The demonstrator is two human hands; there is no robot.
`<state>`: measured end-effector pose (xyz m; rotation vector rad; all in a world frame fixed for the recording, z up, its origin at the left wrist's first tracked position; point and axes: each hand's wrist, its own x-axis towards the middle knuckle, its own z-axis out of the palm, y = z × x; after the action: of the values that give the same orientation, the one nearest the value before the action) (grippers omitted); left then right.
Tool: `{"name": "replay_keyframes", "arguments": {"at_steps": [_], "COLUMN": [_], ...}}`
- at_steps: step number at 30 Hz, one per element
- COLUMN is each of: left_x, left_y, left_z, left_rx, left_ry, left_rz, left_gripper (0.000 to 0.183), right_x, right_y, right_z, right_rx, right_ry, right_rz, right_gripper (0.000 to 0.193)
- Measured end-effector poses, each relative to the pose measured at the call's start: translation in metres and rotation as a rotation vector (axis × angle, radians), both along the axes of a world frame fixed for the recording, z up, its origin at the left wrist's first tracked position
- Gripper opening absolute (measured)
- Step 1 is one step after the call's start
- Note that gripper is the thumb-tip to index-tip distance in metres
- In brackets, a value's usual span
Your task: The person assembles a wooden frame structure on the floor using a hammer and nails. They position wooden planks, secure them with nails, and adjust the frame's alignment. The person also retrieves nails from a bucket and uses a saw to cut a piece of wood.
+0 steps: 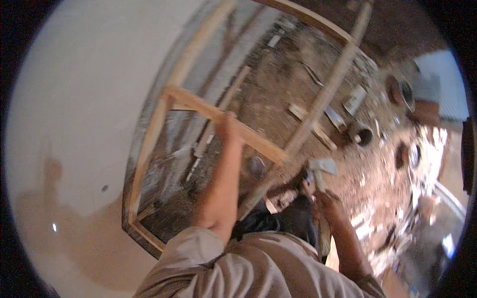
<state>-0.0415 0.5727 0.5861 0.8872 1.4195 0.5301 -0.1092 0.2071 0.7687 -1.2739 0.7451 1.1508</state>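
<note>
Head view, crossbar (259,142): is being held slantwise between the left rail (153,141) and a round pole (325,94); contact at the pole end cannot be told.
Left hand (228,130): is being wrapped over the crossbar near mid-length; some fingers are being hidden.
Hatchet (324,167): is being held pale head up, over soil (283,59).
Right hand (329,204): is being closed around the hatchet's handle; finger detail is being lost to blur.
Handling: crossbar is being judged stiff, light, perhaps splintery, best gripped mid-length; hatchet is being judged head-heavy, best gripped by the handle.
</note>
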Motion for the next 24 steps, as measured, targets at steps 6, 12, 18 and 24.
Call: {"name": "replay_keyframes", "arguments": {"at_steps": [6,12,18,24], "left_x": [0.014,0.000,0.016,0.012], "left_y": [-0.002,0.004,-0.014,0.001], "left_z": [0.035,0.023,0.042,0.038], "left_rx": [0.018,-0.070,-0.053,-0.025], "left_ry": [0.094,0.127,0.125,0.141], "left_rz": [-0.080,-0.075,-0.049,-0.091], "left_gripper": [0.056,0.056,0.057,0.057], "right_x": [-0.004,0.018,0.014,0.005], "right_y": [-0.016,0.016,0.007,0.096], "right_z": [-0.015,0.019,0.007,0.014], "right_rx": [-0.140,-0.044,0.089,0.370], "right_ry": [-0.092,0.011,0.318,0.481], "right_rz": [0.077,-0.053,-0.716,-0.471], "right_gripper": [0.022,0.019,0.015,0.014]}}
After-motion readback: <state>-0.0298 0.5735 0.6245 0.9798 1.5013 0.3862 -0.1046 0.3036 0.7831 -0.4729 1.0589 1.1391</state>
